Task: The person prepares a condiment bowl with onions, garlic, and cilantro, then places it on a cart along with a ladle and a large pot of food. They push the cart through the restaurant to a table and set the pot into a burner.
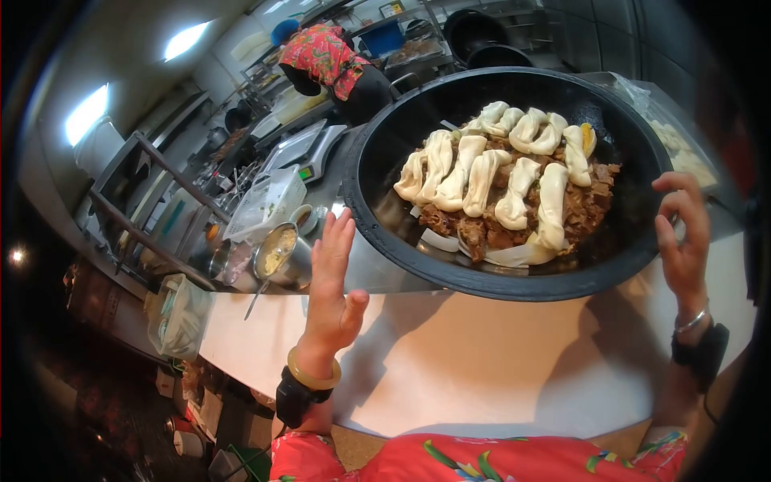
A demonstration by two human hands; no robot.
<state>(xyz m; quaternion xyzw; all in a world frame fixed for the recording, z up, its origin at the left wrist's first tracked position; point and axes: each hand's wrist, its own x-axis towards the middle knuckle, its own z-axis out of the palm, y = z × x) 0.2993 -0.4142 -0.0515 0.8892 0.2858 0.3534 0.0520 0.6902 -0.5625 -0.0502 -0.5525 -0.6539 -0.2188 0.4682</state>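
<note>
A wide black pan (pixel 490 283) stands on the counter in front of me. Chunks of brown braised meat (pixel 593 201) fill its middle, and several pale twisted dough strips (pixel 482 178) lie across the meat. My left hand (pixel 331 281) is raised beside the pan's left front rim, fingers stretched out and holding nothing. At the right rim is my right hand (pixel 684 233), its fingers apart and slightly curled; whether they touch the rim cannot be made out. Both wrists carry a black strapped device and a bangle.
A white board (pixel 482 377) covers the counter's near side. To the left are a pot with a ladle (pixel 277 247), a white basket (pixel 269 201) and a scale (pixel 321 153). Another person (pixel 325 60) bends over the far counter. A plastic-covered tray (pixel 683 145) sits behind the pan's right side.
</note>
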